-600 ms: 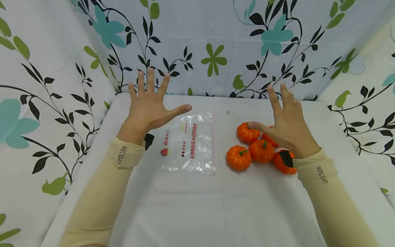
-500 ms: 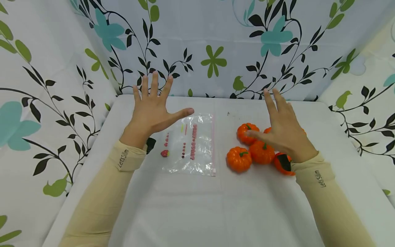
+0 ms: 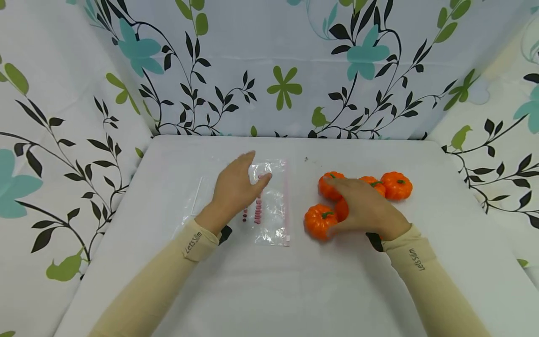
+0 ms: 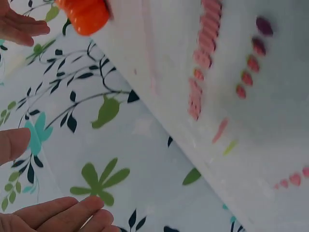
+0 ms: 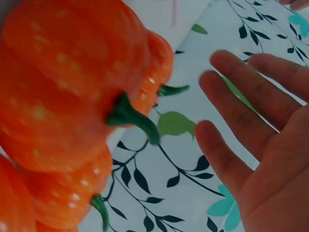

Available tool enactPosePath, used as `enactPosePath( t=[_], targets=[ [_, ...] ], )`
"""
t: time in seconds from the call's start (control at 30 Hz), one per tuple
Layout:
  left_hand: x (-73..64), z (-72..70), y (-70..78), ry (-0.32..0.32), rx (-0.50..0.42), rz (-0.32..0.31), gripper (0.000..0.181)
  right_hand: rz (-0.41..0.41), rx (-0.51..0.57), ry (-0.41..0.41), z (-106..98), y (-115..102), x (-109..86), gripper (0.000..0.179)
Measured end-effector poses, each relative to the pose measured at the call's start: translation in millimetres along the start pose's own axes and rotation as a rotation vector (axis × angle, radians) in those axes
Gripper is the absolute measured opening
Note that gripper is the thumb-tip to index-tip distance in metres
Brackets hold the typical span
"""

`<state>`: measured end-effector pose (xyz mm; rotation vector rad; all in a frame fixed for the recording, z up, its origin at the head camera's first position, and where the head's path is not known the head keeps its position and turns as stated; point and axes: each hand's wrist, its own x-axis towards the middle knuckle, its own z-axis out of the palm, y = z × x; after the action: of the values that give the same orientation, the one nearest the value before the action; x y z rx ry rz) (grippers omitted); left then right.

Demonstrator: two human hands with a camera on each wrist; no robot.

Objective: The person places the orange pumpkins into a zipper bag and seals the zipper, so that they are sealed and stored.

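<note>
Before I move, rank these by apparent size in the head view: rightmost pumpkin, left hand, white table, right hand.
1. White table, largest.
2. Left hand and right hand, unranked: they look alike, and nearness to the camera may sway it.
3. Rightmost pumpkin, smallest.

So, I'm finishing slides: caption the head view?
Left hand over a printed zip bag, right hand over orange pumpkins.

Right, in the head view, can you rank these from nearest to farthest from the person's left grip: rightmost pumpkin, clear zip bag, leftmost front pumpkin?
1. Clear zip bag: partly behind the hand in this view.
2. Leftmost front pumpkin: right of the bag.
3. Rightmost pumpkin: far right, toward the back.
</note>
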<state>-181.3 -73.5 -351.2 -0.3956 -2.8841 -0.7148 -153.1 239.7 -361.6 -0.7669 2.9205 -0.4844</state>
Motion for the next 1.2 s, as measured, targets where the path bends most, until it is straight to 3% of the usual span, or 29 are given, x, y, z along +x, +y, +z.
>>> enactPosePath(
  t=[0.23,0.37,0.57,0.87,1.2],
  targets=[
    [-14.8,43.2,16.4,-0.138,0.151,0.027,0.043,-0.013,-0.033,-0.073,18.1,0.3,-0.1,0.095],
    [-21.7,61.9,23.8,-0.147,0.251,0.066,0.027,-0.006,-0.028,-0.105,24.2,-0.5,-0.2,0.089],
    [-25.2,82.8,31.6,-0.179,0.352,0.101,0.048,-0.008,-0.043,-0.107,30.2,0.7,0.2,0.086],
    [-25.0,96.8,35.8,-0.192,0.443,0.157,0.047,-0.008,-0.058,-0.098,33.5,6.2,1.3,0.086],
    [-27.2,98.4,51.4,-0.186,0.537,0.177,0.019,-0.023,-0.019,-0.081,30.2,4.2,-1.6,0.083]
  ],
)
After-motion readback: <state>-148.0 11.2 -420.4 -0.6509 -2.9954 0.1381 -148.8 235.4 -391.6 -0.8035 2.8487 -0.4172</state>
